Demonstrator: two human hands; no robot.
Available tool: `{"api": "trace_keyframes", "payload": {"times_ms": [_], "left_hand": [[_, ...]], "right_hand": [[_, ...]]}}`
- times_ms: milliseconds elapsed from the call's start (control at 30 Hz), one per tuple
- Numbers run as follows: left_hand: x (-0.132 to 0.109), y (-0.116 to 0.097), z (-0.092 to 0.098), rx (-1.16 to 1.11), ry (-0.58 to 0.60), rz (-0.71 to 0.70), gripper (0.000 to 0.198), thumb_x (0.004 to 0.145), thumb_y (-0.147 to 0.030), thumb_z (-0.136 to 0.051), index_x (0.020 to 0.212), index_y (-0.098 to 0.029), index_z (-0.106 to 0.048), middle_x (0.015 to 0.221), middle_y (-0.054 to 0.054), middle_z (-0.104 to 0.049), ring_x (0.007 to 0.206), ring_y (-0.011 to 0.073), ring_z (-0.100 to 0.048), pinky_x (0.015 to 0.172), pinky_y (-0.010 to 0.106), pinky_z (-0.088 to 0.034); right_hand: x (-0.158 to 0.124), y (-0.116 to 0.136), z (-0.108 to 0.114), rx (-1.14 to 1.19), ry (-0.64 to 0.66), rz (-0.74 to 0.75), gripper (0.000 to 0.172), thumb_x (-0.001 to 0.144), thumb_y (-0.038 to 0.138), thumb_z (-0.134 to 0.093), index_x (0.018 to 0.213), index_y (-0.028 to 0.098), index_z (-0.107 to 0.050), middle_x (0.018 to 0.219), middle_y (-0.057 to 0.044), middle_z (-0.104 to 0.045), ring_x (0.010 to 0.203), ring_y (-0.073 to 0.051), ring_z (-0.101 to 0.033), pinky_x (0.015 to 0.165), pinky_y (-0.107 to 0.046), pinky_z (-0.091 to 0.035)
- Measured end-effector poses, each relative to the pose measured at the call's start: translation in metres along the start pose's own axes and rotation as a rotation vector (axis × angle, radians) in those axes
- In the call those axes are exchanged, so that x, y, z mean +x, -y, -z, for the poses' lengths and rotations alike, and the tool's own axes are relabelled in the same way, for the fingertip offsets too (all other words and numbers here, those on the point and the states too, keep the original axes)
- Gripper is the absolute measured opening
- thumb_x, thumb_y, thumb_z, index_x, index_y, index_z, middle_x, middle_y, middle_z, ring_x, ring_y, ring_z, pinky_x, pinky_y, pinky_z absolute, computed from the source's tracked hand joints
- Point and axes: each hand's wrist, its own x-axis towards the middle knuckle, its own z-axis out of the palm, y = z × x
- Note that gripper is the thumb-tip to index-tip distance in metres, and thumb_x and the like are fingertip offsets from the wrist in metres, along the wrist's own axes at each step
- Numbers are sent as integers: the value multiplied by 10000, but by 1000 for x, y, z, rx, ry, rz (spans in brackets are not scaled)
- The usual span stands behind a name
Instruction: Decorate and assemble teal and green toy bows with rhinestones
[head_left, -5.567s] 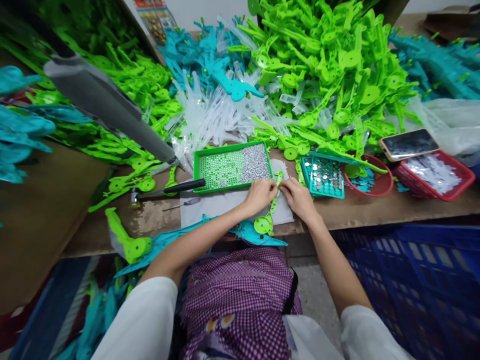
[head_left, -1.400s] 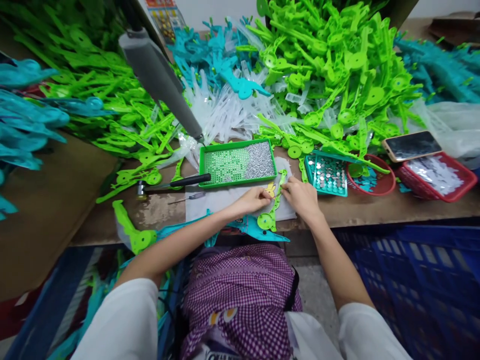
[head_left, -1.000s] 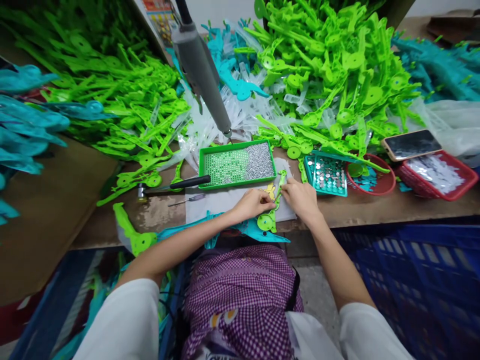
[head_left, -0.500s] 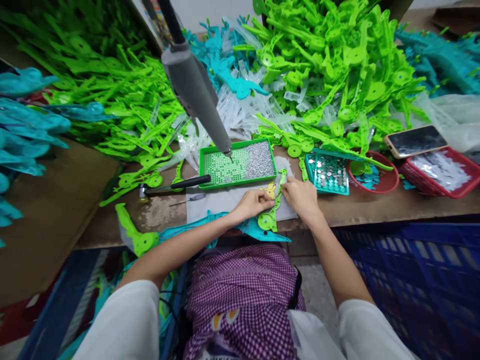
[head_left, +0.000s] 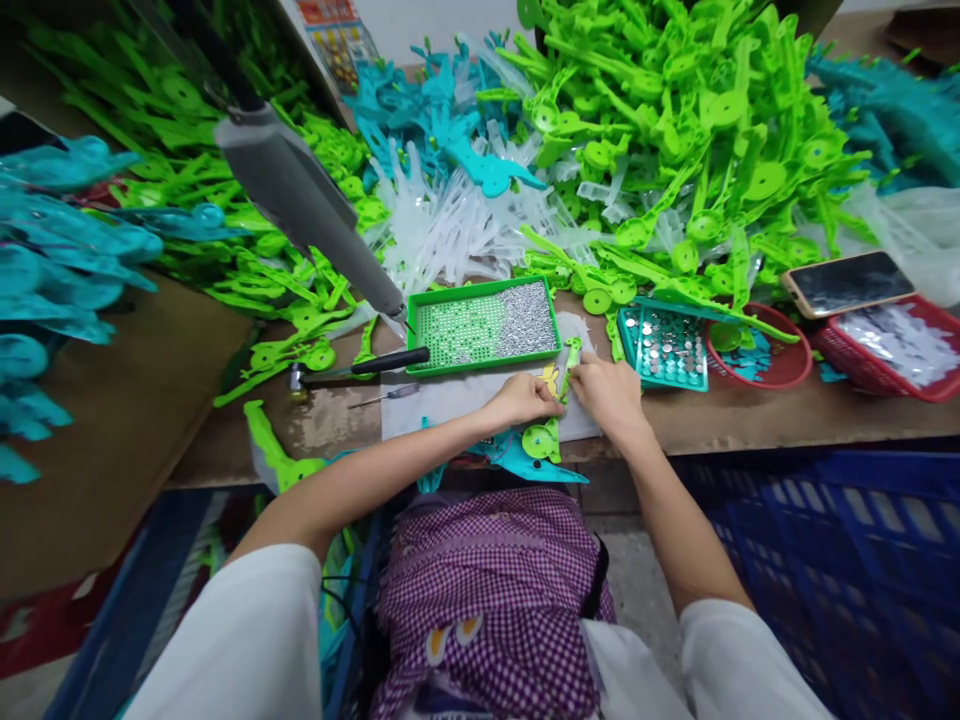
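A light-green plastic part (head_left: 541, 441) with a round disc at its near end lies on a pale cloth (head_left: 465, 392) at the table's front edge. My left hand (head_left: 523, 400) is closed in a pinch at the part's middle. Farther up, the bent fingers of my right hand (head_left: 609, 397) close on the same part near its narrow end. Anything small between the fingertips is hidden. A yellow rabbit-like shape (head_left: 550, 376) shows beside my left fingers. Under my left forearm lies a blue plastic part (head_left: 536, 465).
A grey power screwdriver (head_left: 300, 195) hangs at left over a green tray (head_left: 487, 362) of small metal pieces. A hammer (head_left: 360, 368) and a thin screwdriver (head_left: 382, 396) lie left. Right are a teal tray (head_left: 666, 380), red baskets (head_left: 862, 358) and a phone (head_left: 847, 283). Green parts (head_left: 675, 120) are heaped behind.
The hanging power screwdriver has swung left, from above the green tray to its left edge. The view has shifted slightly. Both hands stay at the green part with little movement.
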Motion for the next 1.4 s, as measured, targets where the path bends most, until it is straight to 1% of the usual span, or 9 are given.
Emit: {"api": "trace_keyframes", "payload": {"times_ms": [300,500,633,833,1000,1067,1167,1300,1400], "left_hand": [[11,-5,1,7,61,82,145,567,-234,-757,551,-138,-650,518,5,-605,494,104,-499,479,224,-361],[4,-23,3,9,28,167,132,527,-183,-750,493,-130,-635,480,12,-583,493,117,-503,466,228,-369],[5,-22,0,35,16,179,123,538,-178,-740,498,-127,-634,484,12,-581,476,107,-482,450,223,-343],[-7,-3,-3,38,-22,1,180,654,-285,-736,716,-119,-702,572,13,-630,484,93,-492,470,217,-343],[-25,-2,-2,205,-111,-168,243,759,-365,-695,862,-148,-732,740,35,-711,668,146,-618,602,237,-412],[-30,-4,-1,268,-125,-206,254,794,-375,-676,917,-162,-740,793,45,-730,718,167,-640,655,254,-431],[-37,-6,-1,344,-125,-254,251,846,-359,-634,990,-184,-740,888,61,-747,770,186,-655,726,282,-459],[-45,-6,-5,414,-155,-286,244,894,-311,-577,1066,-213,-720,1031,67,-735,903,203,-663,847,314,-478],[-49,-4,-10,473,-179,-342,236,921,-280,-532,1056,-212,-713,1026,65,-726,927,197,-656,860,311,-482]], "right_hand": [[0,0,-2,14,-17,-3,345,953,271,-381,907,180,-710,1029,-101,-694,840,-188,-648,711,-319,-344],[0,-2,-4,32,-30,3,344,951,267,-382,900,196,-715,1023,-92,-691,826,-192,-642,722,-321,-352],[-2,-3,-6,69,-51,6,344,951,275,-381,902,202,-714,1002,-82,-684,828,-191,-635,718,-314,-352],[-8,-13,-28,289,-114,15,341,949,308,-387,1113,232,-676,983,-59,-638,820,-180,-621,690,-283,-390],[-27,-20,-53,627,-300,21,432,941,307,-398,1320,164,-547,1042,-92,-589,957,-196,-594,832,-299,-458],[-38,-16,-59,680,-369,47,428,949,310,-395,1324,168,-543,1110,-107,-591,1029,-201,-577,894,-318,-453],[-47,-7,-65,661,-367,124,384,957,299,-395,1270,206,-596,1180,-99,-616,1099,-217,-552,947,-357,-430],[-44,-3,-69,651,-342,130,348,950,293,-418,1211,236,-642,1156,-79,-652,1073,-226,-552,924,-385,-435],[-40,-7,-70,671,-335,124,333,940,291,-439,1180,228,-661,1130,-78,-662,1057,-224,-554,913,-387,-439]]}}
